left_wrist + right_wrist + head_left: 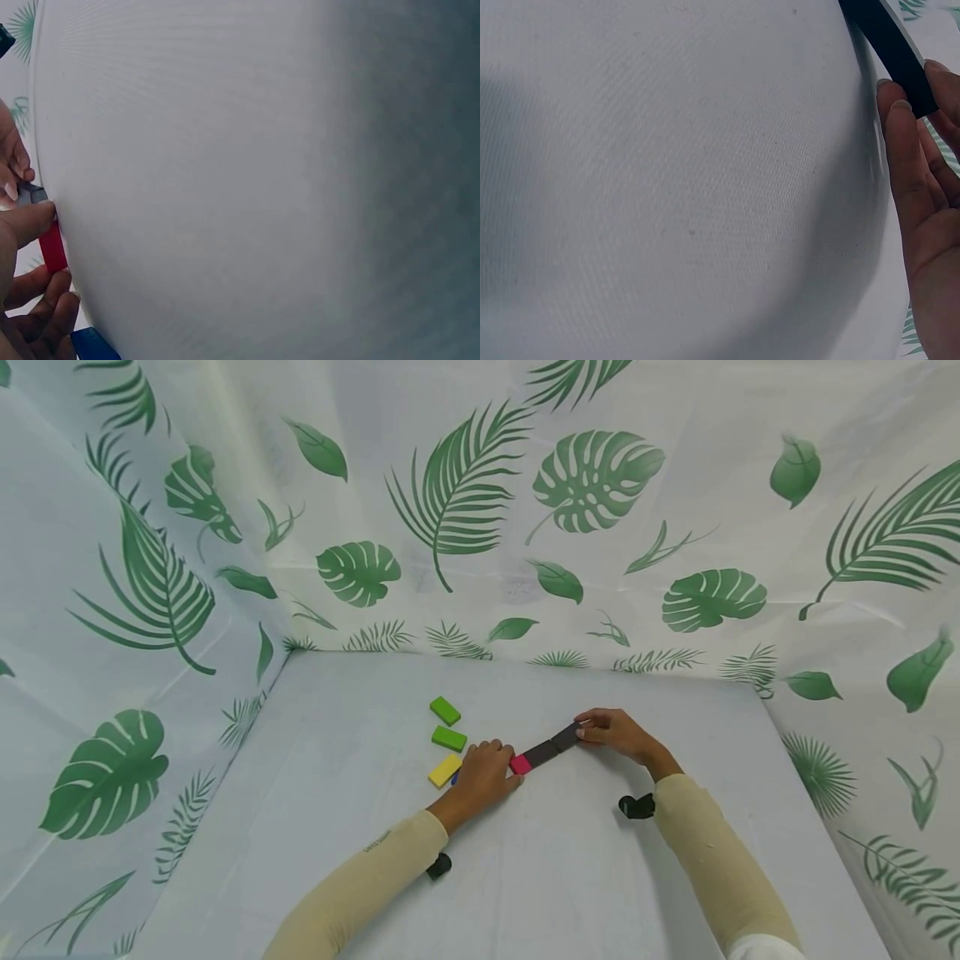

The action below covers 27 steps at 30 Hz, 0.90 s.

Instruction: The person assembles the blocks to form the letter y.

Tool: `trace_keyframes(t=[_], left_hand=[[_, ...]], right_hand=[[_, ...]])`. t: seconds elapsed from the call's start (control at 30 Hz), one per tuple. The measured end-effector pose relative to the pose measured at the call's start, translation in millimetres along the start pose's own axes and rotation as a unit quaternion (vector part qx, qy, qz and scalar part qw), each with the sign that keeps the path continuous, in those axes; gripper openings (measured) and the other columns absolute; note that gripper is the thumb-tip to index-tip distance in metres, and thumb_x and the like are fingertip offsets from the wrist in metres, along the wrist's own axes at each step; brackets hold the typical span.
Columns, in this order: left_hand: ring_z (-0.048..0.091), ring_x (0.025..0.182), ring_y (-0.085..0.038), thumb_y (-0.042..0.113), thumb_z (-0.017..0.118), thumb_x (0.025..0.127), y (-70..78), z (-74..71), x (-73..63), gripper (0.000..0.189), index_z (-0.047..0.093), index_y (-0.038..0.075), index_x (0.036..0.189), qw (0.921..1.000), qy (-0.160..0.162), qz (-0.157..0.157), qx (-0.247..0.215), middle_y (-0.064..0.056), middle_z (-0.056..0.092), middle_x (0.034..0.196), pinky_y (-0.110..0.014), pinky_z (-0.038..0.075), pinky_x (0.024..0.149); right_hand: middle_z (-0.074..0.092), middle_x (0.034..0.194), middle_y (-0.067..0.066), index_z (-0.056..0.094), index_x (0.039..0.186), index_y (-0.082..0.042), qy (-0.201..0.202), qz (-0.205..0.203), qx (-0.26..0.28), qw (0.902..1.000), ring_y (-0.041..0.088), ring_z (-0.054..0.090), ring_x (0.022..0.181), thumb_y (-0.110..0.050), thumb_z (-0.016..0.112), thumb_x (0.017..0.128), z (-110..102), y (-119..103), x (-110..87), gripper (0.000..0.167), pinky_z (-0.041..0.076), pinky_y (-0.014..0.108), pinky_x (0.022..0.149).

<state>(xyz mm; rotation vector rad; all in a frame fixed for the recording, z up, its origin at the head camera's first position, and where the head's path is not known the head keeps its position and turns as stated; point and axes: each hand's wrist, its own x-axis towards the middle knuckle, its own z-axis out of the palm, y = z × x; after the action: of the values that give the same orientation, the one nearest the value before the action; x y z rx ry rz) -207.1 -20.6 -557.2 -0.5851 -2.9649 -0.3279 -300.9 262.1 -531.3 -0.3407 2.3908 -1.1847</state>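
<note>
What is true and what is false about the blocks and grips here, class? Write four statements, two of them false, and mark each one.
1. The right grip pinches a dark rectangular block. True.
2. The left grip holds nothing. False: it pinches a red rectangular block.
3. In the head view, a yellow rectangular block lies left of the red block. True.
4. Three green blocks are visible. False: there are two green rectangular blocks.

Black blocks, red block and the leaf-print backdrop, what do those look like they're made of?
The black blocks: perhaps painted wood or plastic, dull and smooth, with straight edges and no grain showing. The red block: probably similar, its colour flat and even. The leaf-print backdrop: likely thin fabric or plastic sheeting, low in sheen, judging by its soft creases.
</note>
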Motion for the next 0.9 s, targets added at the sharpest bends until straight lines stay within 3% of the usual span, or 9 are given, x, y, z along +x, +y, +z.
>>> trace_keyframes(t=[0.4,0.9], left_hand=[[0.06,0.083,-0.015,0.045,0.075,0.089,-2.0,2.0,0.7,0.04,0.071,0.011,0.11,1.0,-0.003,0.0,-0.006,0.0,0.068,0.096,-0.029,0.045,0.07],[0.06,0.081,-0.014,0.046,0.075,0.088,-1.0,2.1,1.0,0.041,0.071,0.012,0.109,1.0,0.002,0.002,0.001,0.0,0.068,0.095,-0.027,0.04,0.066]], right_hand=[[0.067,0.12,0.017,0.061,0.133,-0.006,0.004,-0.002,-0.019,0.9998,0.024,0.06,0.109,-0.027,0.075,0.09,3,14,8.1,0.049,0.048,0.033,0.089],[0.065,0.11,0.014,0.064,0.128,-0.002,0.004,-0.031,-0.047,0.9984,0.021,0.061,0.095,-0.021,0.079,0.087,3,11,8.5,0.047,0.048,0.032,0.084]])
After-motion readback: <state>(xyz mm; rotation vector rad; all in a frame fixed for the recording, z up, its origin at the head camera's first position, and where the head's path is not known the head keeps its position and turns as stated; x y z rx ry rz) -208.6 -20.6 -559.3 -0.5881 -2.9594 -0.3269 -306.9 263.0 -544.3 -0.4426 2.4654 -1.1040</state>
